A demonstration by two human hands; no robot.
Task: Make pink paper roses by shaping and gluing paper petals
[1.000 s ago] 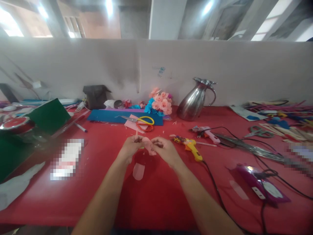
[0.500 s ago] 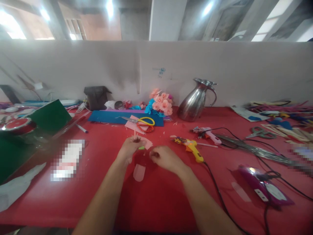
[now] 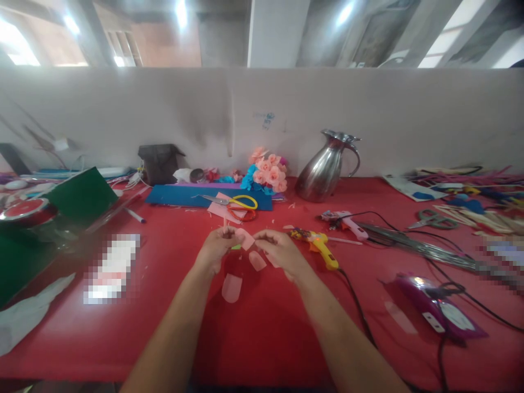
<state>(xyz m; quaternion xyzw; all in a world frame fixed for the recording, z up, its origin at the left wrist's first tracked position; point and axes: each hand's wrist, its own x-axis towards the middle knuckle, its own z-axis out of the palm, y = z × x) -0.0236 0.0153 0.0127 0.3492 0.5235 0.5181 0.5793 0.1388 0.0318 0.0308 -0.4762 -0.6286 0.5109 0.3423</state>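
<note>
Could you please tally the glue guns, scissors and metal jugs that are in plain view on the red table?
Glue guns: 2 (yellow glue gun, pink glue gun)
Scissors: 2 (yellow-and-orange-handled scissors, green-handled scissors)
Metal jug: 1
Total: 5

Lights [image 3: 181, 13] glare up top, edges soft, stretched.

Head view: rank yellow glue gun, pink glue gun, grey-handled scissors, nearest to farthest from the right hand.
1. Yellow glue gun, just right of the right hand.
2. Pink glue gun, farther back and right.
3. Grey-handled scissors, far right.
</note>
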